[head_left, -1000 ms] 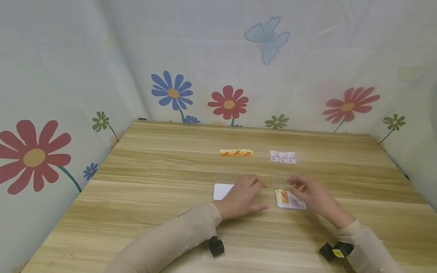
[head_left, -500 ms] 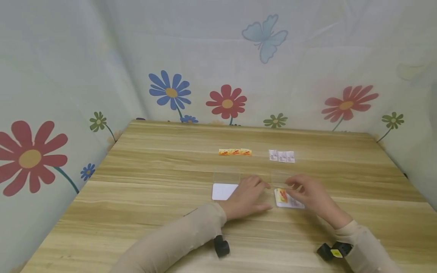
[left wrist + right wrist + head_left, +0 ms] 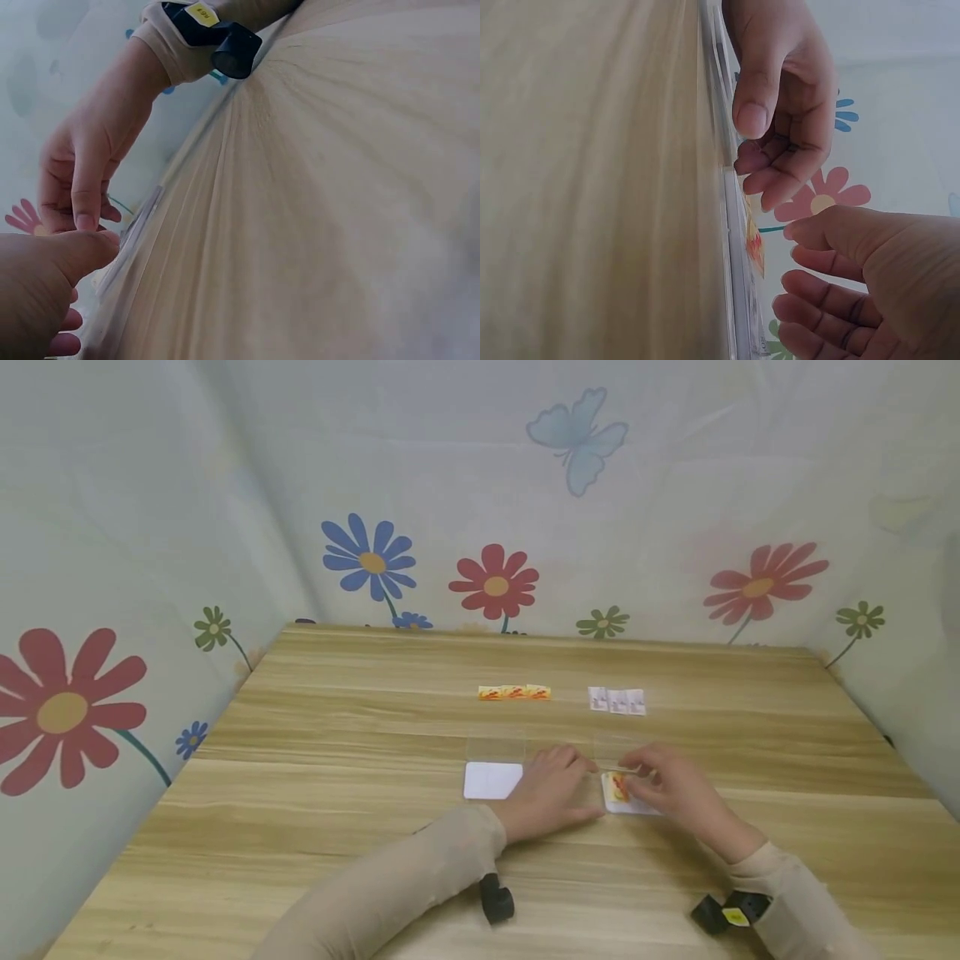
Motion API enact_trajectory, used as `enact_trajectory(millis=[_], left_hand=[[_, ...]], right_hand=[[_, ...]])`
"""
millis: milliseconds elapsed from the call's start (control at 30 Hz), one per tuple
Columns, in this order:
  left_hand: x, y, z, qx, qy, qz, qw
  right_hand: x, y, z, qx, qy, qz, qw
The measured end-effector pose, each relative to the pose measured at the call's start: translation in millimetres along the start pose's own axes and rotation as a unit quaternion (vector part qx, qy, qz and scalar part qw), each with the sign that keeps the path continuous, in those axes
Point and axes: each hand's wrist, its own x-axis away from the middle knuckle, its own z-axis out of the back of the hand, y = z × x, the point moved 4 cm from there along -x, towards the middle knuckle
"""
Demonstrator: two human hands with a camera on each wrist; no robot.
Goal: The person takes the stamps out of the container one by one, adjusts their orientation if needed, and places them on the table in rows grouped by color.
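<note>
Two flat white cases with clear lids lie side by side on the table. My right hand (image 3: 678, 789) hovers over the right-hand case (image 3: 633, 807), fingers bent loosely and nothing visible between them. An orange-yellow packet (image 3: 618, 786) sits inside that case at its left; my right hand hides most of the remainder. My left hand (image 3: 551, 789) stretches across the right edge of the left-hand case (image 3: 487, 781), its fingertips near the right-hand case's left side. In the right wrist view, the left hand (image 3: 787, 105) hangs loosely curled above the right hand (image 3: 847, 292).
Farther back on the wooden table (image 3: 360, 710) lies a row of orange-yellow packets (image 3: 514, 693). To their right is a row of white printed packets (image 3: 617, 701). A flowered curtain (image 3: 450, 460) stands behind the table. Each wrist carries a black camera (image 3: 497, 899).
My right hand has shifted slightly left over the right-hand case, covering the white packet seen there earlier. My left hand has slid a little right, uncovering more of the left-hand case.
</note>
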Motion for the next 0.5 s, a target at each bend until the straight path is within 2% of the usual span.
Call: enact_trajectory(millis=[200,500], left_hand=[[-4.2,2.3,-3.9,-0.013,-0.004,0.003,0.9999],[-8.2,4.5,-7.5,-0.015,-0.011,0.012,0.9997]], right_hand=[[0.7,2.1,-3.2,0.005,-0.006,-0.009,0.9999],[0.5,2.1,-7.2,-0.003,-0.001,0.000,1.0000]])
